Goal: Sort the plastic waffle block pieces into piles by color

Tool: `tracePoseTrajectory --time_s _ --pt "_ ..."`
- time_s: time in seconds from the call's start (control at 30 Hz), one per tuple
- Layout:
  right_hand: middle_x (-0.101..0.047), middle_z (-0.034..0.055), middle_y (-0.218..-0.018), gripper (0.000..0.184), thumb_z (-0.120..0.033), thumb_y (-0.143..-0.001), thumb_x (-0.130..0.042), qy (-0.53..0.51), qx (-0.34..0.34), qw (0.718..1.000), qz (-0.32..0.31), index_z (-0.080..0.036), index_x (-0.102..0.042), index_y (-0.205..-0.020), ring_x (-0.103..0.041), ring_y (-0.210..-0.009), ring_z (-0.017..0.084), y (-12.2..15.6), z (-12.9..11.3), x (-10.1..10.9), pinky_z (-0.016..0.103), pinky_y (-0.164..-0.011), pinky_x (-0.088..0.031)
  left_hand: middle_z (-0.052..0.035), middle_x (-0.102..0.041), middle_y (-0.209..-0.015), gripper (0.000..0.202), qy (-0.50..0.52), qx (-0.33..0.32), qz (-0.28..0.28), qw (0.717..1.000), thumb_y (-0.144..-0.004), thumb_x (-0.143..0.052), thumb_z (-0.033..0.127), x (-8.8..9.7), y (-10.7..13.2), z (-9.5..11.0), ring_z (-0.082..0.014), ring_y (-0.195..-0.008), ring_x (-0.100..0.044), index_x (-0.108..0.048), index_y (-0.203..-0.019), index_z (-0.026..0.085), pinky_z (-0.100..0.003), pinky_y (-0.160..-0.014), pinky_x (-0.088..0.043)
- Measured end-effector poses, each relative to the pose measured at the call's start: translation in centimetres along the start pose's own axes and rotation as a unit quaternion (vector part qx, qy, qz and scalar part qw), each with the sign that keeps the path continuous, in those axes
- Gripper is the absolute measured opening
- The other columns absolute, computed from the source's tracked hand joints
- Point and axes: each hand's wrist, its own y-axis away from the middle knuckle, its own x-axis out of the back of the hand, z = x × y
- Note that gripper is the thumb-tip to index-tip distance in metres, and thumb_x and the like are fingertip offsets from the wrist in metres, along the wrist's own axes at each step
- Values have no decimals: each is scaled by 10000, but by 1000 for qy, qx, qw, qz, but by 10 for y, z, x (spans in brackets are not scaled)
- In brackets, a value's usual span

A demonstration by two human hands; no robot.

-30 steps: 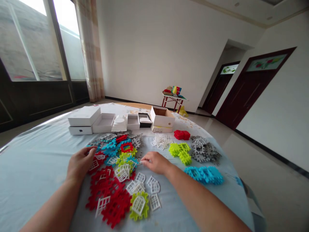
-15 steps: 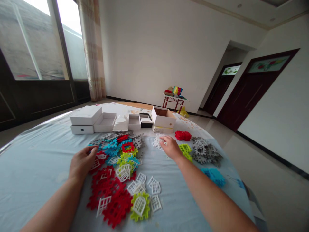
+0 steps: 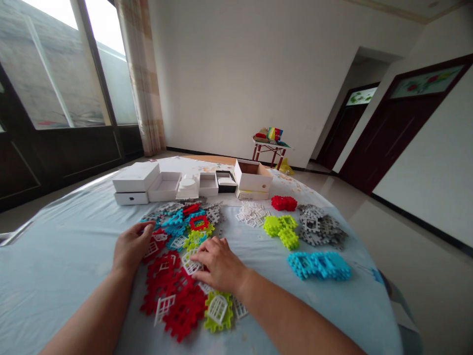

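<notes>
My right hand [image 3: 221,266] is over the mixed heap of plastic pieces, thumb and fingers apart around a white lattice window piece [image 3: 192,264]. Whether the fingertips touch it I cannot tell. My left hand [image 3: 133,246] rests at the heap's left edge, next to red notched plates [image 3: 159,237]. Its fingers are curled in towards the thumb, and what they hold, if anything, is hidden. More red plates [image 3: 185,308] lie nearest me, beside a green plate [image 3: 212,323] with a white arched window piece [image 3: 218,309] on it. Blue plates [image 3: 173,222] lie farther back.
Sorted piles lie to the right: white window pieces [image 3: 253,214], red plates [image 3: 284,202], green plates [image 3: 281,229], grey plates [image 3: 321,227] and blue plates [image 3: 320,266]. White boxes [image 3: 135,177] and an open carton [image 3: 253,180] line the back of the cloth-covered table [image 3: 74,236].
My right hand has moved from the white window piece pile at the right back to the mixed heap, nearer me and leftward. My left hand has stayed by the heap. The view has shifted slightly.
</notes>
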Motion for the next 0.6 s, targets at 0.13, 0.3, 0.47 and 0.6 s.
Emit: tracePoseTrajectory --time_s 0.13,0.3,0.47,0.6 --pt "-574 20 -907 230 -380 -768 -600 7 1 1000 10 -269 -640 -966 -469 -899 176 3 1 0 333 -796 -331 -2 -640 -649 422 -3 2 1 1000 -665 -503 415 -3 -6 -6 -156 -621 -554 -651 -980 177 -211 -531 -379" --pt "-599 27 -824 196 -310 -852 -486 -21 -18 996 82 -236 -658 -909 -507 -818 148 7 12 18 296 -767 -359 6 -634 -621 424 -6 1 2 1000 -671 -492 426 -4 -8 -7 -150 -584 -551 -646 -983 185 -210 -516 -377" --pt "-629 27 -746 199 -264 -845 -478 -42 -100 986 127 -198 -664 -863 -559 -716 137 4 54 51 241 -685 -419 1 -624 -619 418 -18 1 6 1000 -677 -486 415 -3 -6 -4 -153 -598 -555 -651 -979 178 -213 -529 -375" --pt "-650 69 -873 213 -234 -825 -484 -4 -193 953 233 -183 -645 -954 -585 -816 175 -1 94 71 280 -756 -441 -3 -631 -649 414 -24 -2 12 1000 -675 -491 425 -3 -7 -4 -161 -636 -562 -653 -974 190 -214 -539 -375"
